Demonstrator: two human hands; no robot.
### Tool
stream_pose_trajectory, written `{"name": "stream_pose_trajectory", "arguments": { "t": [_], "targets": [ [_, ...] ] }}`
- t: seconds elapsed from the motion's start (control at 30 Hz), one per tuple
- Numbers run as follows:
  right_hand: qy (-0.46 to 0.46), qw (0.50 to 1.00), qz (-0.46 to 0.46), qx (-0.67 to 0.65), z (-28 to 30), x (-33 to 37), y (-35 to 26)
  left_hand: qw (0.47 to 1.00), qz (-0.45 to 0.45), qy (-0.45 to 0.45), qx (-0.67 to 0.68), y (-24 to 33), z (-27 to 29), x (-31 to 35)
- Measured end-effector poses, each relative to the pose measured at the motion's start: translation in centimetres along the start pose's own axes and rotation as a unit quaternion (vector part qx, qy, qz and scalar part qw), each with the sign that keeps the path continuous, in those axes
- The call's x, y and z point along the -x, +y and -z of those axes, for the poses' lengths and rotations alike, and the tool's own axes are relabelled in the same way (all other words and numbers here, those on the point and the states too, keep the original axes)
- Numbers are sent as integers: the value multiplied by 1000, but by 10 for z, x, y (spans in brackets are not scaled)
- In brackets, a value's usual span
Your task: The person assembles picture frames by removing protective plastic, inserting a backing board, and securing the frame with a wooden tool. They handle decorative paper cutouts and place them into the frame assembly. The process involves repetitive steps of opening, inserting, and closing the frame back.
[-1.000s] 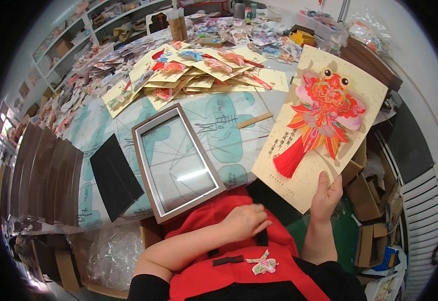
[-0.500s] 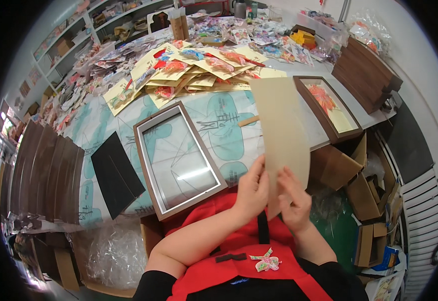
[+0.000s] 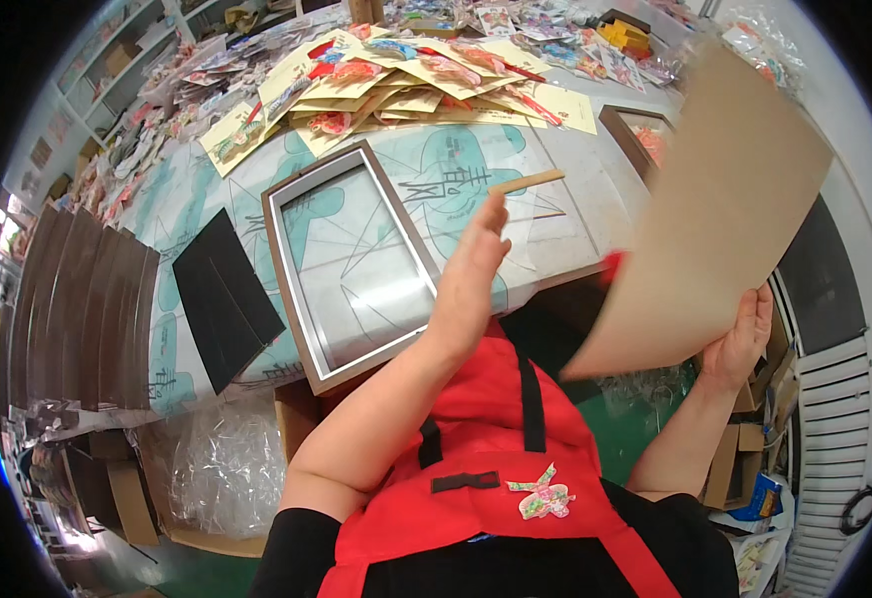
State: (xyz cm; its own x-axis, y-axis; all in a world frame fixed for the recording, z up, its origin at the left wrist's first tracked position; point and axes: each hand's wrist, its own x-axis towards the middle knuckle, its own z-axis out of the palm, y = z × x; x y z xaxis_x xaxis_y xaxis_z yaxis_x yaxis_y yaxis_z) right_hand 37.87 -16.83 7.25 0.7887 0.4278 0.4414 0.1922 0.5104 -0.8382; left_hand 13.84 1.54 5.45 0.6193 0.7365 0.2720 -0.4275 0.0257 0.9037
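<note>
My right hand (image 3: pixel 740 339) grips a large tan sheet of card or thin board (image 3: pixel 705 219) by its lower right edge, tilted up over the table's right edge. Its raised edges are blurred. Held up apart from the sheet, my left hand (image 3: pixel 471 269) is empty, its fingers stretched out towards a narrow tan strip (image 3: pixel 530 181) on the table. Left of that hand lies a brown box frame (image 3: pixel 281 234) with a white inner lining and a clear pane. A black backing board (image 3: pixel 224 299) rests beside the frame.
Brown frames (image 3: pixel 77 309) stand stacked at the left. Cream cards with colourful fabric decorations (image 3: pixel 386 90) are heaped at the back. The sheet partly hides another brown frame (image 3: pixel 630 149). An open carton (image 3: pixel 221 498) with clear plastic wrap sits below the table's front edge.
The tan sheet has swung right and turned its broad face towards me, in my right hand. My left hand has let go of it and moved left and up. The brown box frame stays put.
</note>
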Motion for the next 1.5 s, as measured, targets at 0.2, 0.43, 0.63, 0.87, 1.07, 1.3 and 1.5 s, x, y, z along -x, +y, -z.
{"name": "stream_pose_trajectory", "arguments": {
  "t": [0.2, 0.43, 0.63, 0.87, 1.07, 1.3, 1.5],
  "targets": [
    [-59, 980, -100, 159, -10, 10, 39, 858, 147, -324, 371, 14, -50, 17],
    [-60, 992, -113, -5, 21, -6, 23, 983, 132, -7, 129, -2, -13, 6],
    [-101, 977, -146, 115, -5, 14, 46, 937, 127, -269, 182, 16, -37, 33],
    [-125, 972, -171, -105, -9, -9, 33, 988, -27, 10, -149, 51, 42, 61],
    [-262, 899, -230, -265, -53, -6, 37, 952, -101, 221, -187, 44, 104, 114],
    [-279, 898, -287, -183, -114, 4, 58, 907, -104, 380, -147, 45, 146, 159],
    [-394, 845, -321, -167, -187, 26, 67, 893, -105, 419, -128, 39, 156, 183]
  ]
}}
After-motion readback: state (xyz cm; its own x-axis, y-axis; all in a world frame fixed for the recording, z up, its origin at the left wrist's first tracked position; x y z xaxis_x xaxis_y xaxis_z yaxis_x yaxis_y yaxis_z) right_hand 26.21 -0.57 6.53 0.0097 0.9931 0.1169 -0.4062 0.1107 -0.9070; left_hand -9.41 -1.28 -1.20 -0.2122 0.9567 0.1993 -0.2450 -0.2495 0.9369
